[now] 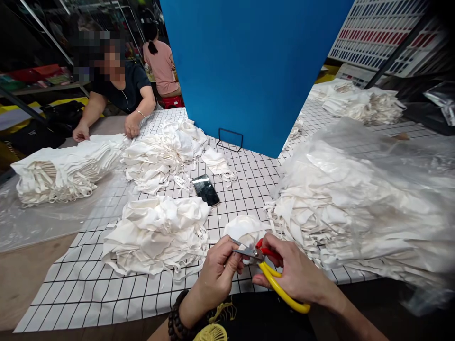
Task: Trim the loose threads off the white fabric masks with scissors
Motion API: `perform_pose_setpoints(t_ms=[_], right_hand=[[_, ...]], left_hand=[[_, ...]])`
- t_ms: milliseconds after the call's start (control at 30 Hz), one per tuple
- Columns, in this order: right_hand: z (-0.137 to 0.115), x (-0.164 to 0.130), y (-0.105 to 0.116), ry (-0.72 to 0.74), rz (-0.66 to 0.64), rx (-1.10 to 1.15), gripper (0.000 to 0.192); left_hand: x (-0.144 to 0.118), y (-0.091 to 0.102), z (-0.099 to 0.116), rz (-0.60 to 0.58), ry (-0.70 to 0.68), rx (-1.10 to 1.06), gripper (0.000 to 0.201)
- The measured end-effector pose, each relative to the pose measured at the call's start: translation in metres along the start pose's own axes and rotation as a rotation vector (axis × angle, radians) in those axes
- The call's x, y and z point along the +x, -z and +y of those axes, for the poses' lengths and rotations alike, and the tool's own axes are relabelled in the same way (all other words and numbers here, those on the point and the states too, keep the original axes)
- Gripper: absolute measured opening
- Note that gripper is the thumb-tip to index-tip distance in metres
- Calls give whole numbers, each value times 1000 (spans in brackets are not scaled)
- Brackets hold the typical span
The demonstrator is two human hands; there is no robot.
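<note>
My right hand [296,274] grips yellow-handled snips [275,282] with a red part near the blades. The metal blades point left toward my left hand [216,272]. My left hand pinches a white cloth piece [245,229] at the blade tips, near the front edge of the table. A crumpled pile of white cloth pieces [158,234] lies just left of my left hand. A large stack of white cloth pieces under clear plastic [355,208] lies to the right of my right hand.
A black phone [206,189] lies on the checked table cover [106,289]. A blue board [249,71] stands at the table's middle. A seated person [117,85] at the far left handles another white stack [60,170]. More piles [163,151] lie behind, and another person [159,61] sits beyond.
</note>
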State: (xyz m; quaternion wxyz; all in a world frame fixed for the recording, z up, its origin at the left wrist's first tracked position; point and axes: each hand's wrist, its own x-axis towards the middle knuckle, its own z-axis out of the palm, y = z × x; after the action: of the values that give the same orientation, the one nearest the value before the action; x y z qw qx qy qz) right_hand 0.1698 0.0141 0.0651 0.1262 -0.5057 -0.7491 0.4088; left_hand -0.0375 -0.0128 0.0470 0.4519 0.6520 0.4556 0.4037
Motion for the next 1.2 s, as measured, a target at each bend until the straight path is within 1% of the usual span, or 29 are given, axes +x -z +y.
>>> perform_pose_setpoints(t_ms=[200,333,533,700,767,833,900,967,1000,1033,1100,1167,1200], right_hand=[[3,-1,-5,17,56,-54,44],[5,-1,-5,38,58,-74,42],[3,0,-4,63,70,-78,44],[9,4,-9,38,89,-47,43],[15,4,-10,21,84,45,43],[25,4,-9,-3,83,227,41],[38,5,-5,-45,136,452,38],[54,6,-1,-108,234,616,36],[63,7,0,-143,276,652,36],[71,8,0,-180,298,655,37],[87,9,-3,-260,287,606,37],[96,10,-10,-318,255,551,34],[98,11,-14,-332,250,531,32]], left_hand=[[-2,-1,-4,-5,18,-109,26],[-3,0,-5,-24,60,-162,27],[-2,2,-5,-59,68,-194,28],[-4,1,-6,-29,117,-272,29],[-2,0,-8,-6,136,-316,28],[0,-1,-11,21,138,-368,28],[2,3,-15,60,141,-433,27],[2,13,-23,119,153,-476,27],[2,21,-28,162,170,-456,27],[2,30,-33,210,200,-379,29],[0,52,-46,299,285,-115,35],[-1,72,-57,352,362,150,38],[-2,80,-61,368,382,241,36]])
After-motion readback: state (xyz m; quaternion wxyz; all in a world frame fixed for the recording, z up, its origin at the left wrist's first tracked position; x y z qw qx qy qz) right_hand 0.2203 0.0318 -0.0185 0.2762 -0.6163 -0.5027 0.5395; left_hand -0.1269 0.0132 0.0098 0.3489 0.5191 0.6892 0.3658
